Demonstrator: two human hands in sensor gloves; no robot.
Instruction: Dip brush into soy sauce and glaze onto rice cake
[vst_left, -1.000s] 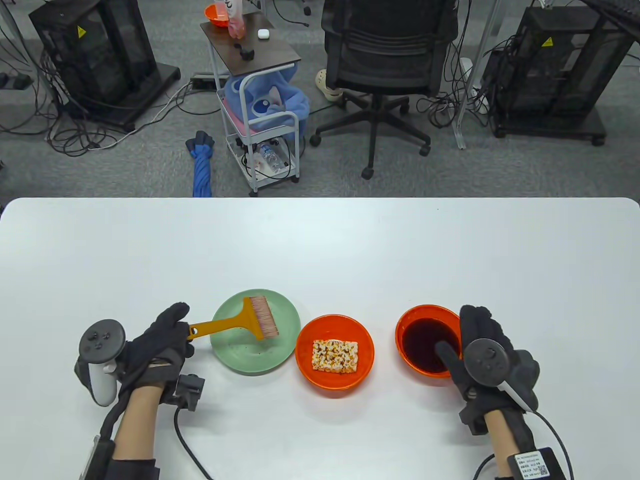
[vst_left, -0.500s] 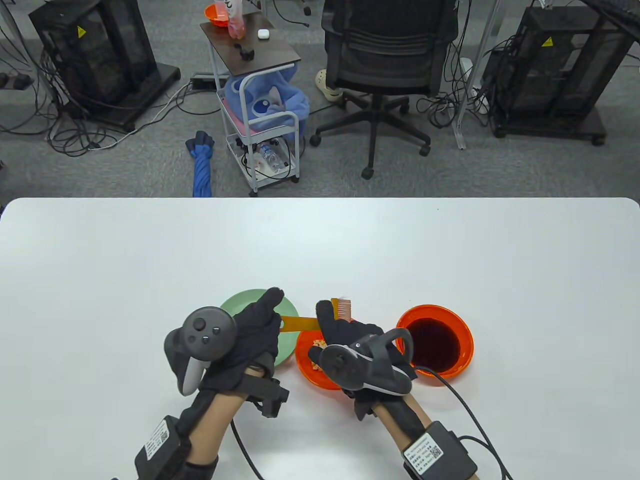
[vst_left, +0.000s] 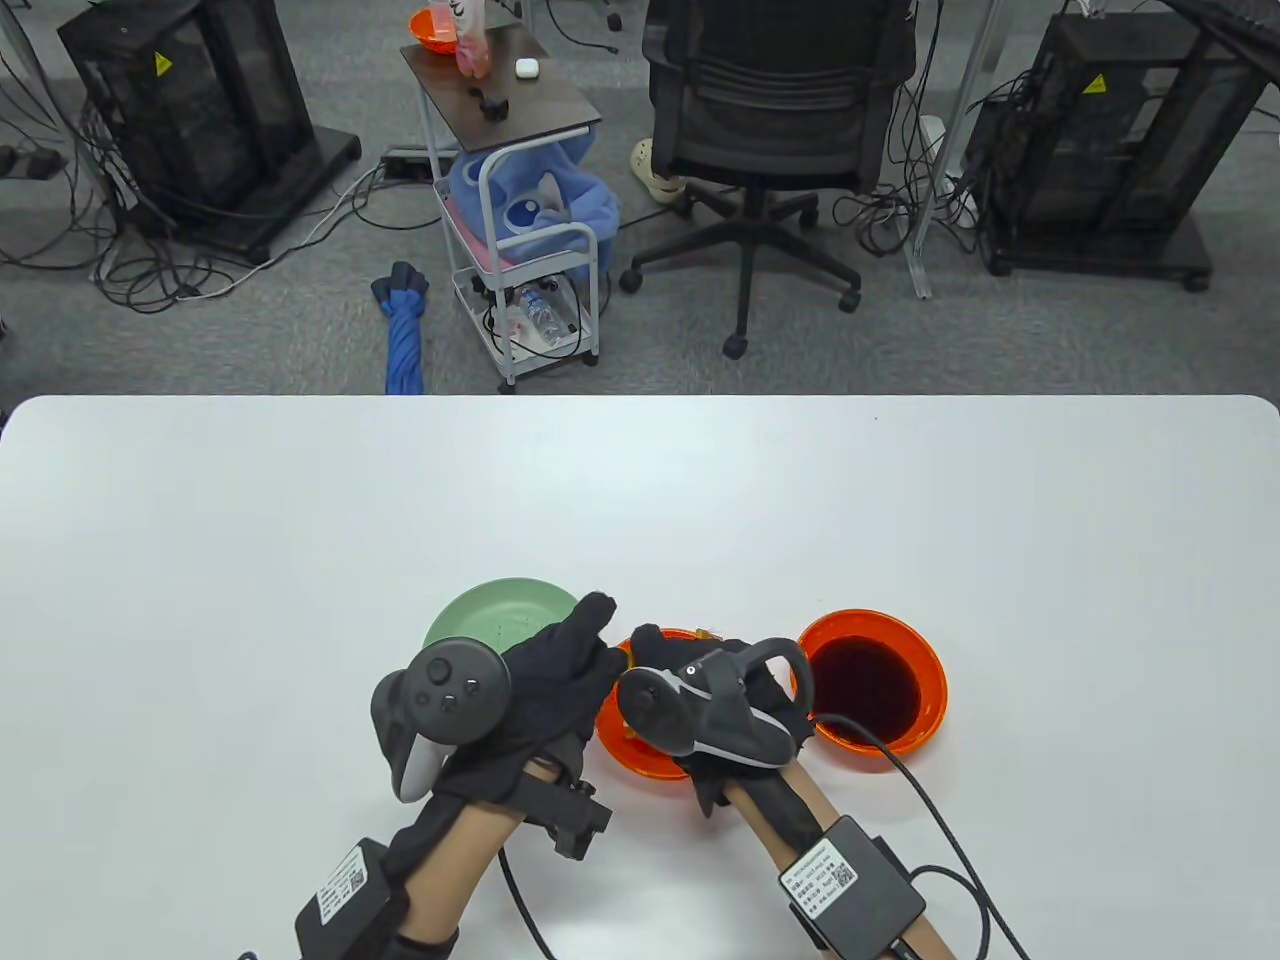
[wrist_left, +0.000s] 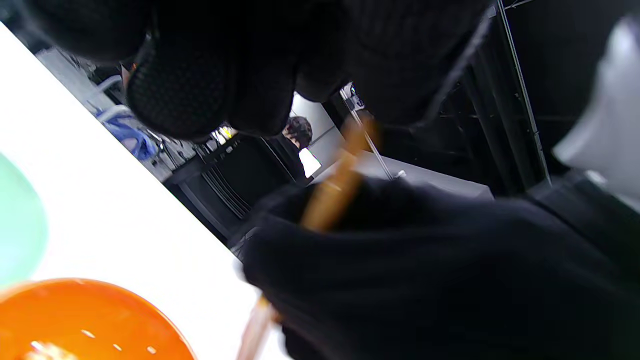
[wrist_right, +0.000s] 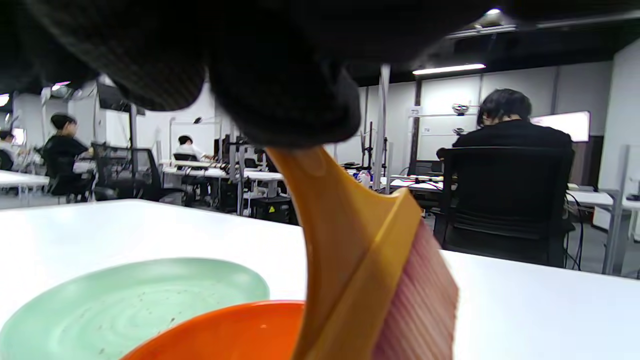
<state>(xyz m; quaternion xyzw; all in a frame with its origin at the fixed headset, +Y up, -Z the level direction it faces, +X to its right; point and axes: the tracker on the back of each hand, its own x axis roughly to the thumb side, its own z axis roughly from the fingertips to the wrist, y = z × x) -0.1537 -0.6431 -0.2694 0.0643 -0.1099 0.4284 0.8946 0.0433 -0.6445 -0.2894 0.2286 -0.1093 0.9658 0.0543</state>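
Fingers (wrist_right: 280, 95) of the right hand (vst_left: 700, 700) grip the brush (wrist_right: 360, 270) over the rice cake bowl (vst_left: 640, 755); left hand's (vst_left: 550, 690) grip is unclear. Bristles look dry, so dipping in the soy sauce (vst_left: 865, 690) and glazing remain.

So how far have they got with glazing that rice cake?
Early on. The brush is off the green plate; the right hand grips its handle over the rice cake's bowl, the left hand alongside. Dipping in the soy sauce and glazing remain.
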